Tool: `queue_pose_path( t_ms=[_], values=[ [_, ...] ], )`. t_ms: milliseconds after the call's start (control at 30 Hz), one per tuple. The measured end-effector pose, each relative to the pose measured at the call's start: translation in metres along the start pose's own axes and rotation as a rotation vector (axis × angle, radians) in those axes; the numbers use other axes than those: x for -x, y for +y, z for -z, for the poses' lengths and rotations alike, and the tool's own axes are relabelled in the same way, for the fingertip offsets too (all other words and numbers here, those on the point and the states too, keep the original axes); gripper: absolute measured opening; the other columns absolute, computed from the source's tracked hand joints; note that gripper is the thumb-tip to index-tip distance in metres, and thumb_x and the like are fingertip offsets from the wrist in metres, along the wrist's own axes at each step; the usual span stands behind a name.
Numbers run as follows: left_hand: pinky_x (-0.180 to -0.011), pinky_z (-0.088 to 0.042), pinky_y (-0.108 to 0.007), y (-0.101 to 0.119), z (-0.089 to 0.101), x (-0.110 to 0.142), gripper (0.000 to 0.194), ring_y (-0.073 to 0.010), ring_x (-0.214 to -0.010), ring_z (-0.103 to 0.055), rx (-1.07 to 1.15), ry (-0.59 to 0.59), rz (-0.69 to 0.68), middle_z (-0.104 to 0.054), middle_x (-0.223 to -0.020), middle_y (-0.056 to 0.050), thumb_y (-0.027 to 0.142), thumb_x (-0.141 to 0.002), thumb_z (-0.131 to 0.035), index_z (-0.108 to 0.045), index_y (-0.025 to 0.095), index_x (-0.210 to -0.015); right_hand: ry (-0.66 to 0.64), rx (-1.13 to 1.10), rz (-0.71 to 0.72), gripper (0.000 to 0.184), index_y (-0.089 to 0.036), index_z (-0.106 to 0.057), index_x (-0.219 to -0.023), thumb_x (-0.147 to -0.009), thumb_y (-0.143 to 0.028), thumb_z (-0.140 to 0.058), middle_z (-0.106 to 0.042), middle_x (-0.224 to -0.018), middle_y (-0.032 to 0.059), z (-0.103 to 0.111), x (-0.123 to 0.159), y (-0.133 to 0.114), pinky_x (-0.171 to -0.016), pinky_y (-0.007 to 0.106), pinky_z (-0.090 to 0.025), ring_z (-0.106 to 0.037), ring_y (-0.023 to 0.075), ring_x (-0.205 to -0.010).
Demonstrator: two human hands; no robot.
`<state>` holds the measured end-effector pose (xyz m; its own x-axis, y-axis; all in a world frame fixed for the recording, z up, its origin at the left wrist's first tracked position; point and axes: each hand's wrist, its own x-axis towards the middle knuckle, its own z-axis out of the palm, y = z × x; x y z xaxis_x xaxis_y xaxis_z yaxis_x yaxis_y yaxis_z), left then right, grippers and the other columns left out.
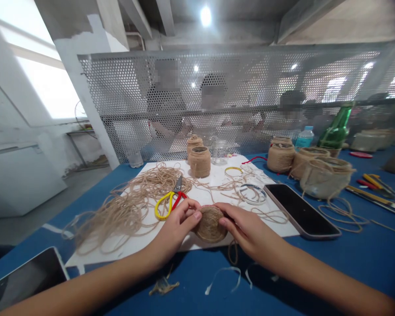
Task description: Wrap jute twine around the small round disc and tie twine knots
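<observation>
While the left hand (184,217) pinches one side of a round, flat-faced, brown twine-wound piece (211,224), the right hand (238,221) clasps the opposite side, thumb and fingers on its rim. The two hands are apart from each other, with the piece between them, at the near edge of a large white sheet (128,252) spread on a blue table (375,250). Whether the piece touches the sheet cannot be told.

Just beyond the left hand lies a pair of scissors with one yellow and one red handle (176,192), its blades pointing toward the table's far edge. A loose, tangled heap of tan twine (154,182) spreads from there toward the table's left edge, its nearer part blurred. At the sheet's far edge stand two twine-wrapped jars (200,162), one behind the other, with a clear glass jar (220,153) just beside them.

By the sheet's right edge rests a black-screened phone in a pale case (301,210), near a pale ring (253,202). Beyond the phone, toward the table's far right corner, are a partly twine-wrapped glass jar (325,177), more wrapped jars, and a tilted green glass bottle (337,127). A second dark-screened device (28,281) lies by the table's left edge. Along the far edge rises a grey perforated metal screen (125,92), with people dimly visible through it.
</observation>
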<state>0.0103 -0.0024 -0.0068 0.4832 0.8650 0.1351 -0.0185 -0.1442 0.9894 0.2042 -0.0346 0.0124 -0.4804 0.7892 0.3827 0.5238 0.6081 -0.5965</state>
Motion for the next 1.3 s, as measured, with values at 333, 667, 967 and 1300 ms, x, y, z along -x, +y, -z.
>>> queue_pose_path(
  t_ms=[333,667,967,1300],
  values=[
    [-0.06,-0.036,-0.021,0.004,-0.005,0.007,0.016,-0.0097,-0.064,-0.044,-0.379,0.034,-0.044,-0.047,-0.071,0.004,0.035,-0.085,-0.047,-0.048,0.019,-0.087,0.023,0.317,0.103,0.029,-0.013,-0.046,-0.116,-0.089,-0.019,-0.037,-0.06,-0.096,0.0107,-0.01,0.001,0.01,-0.074,0.035,-0.046,-0.054,0.0207,-0.086],
    [-0.052,-0.03,-0.02,0.004,-0.005,0.005,0.02,-0.0086,-0.056,-0.039,-0.226,0.048,0.004,-0.042,-0.061,0.006,0.037,-0.084,-0.049,-0.046,0.017,-0.083,0.131,0.562,0.215,0.028,-0.009,-0.047,-0.114,-0.089,-0.014,-0.036,-0.06,-0.085,0.0109,-0.01,0.002,0.009,-0.069,0.036,-0.047,-0.054,0.021,-0.079],
    [-0.055,-0.032,-0.019,0.005,-0.007,0.006,0.02,-0.0085,-0.059,-0.043,-0.098,0.05,0.027,-0.046,-0.064,0.005,0.037,-0.082,-0.052,-0.046,0.018,-0.083,0.142,0.45,0.167,0.028,-0.01,-0.047,-0.114,-0.089,-0.017,-0.037,-0.061,-0.096,0.0124,-0.013,0.002,0.01,-0.074,0.037,-0.048,-0.055,0.021,-0.086],
    [-0.062,-0.039,-0.024,0.004,-0.006,0.004,0.028,-0.0127,-0.066,-0.054,0.094,0.056,0.067,-0.055,-0.071,0.001,0.041,-0.079,-0.055,-0.042,0.018,-0.086,0.104,0.17,0.039,0.027,-0.017,-0.047,-0.115,-0.091,-0.022,-0.035,-0.058,-0.112,0.0103,-0.005,0.001,0.002,-0.086,0.036,-0.045,-0.054,0.0194,-0.101]
  ],
)
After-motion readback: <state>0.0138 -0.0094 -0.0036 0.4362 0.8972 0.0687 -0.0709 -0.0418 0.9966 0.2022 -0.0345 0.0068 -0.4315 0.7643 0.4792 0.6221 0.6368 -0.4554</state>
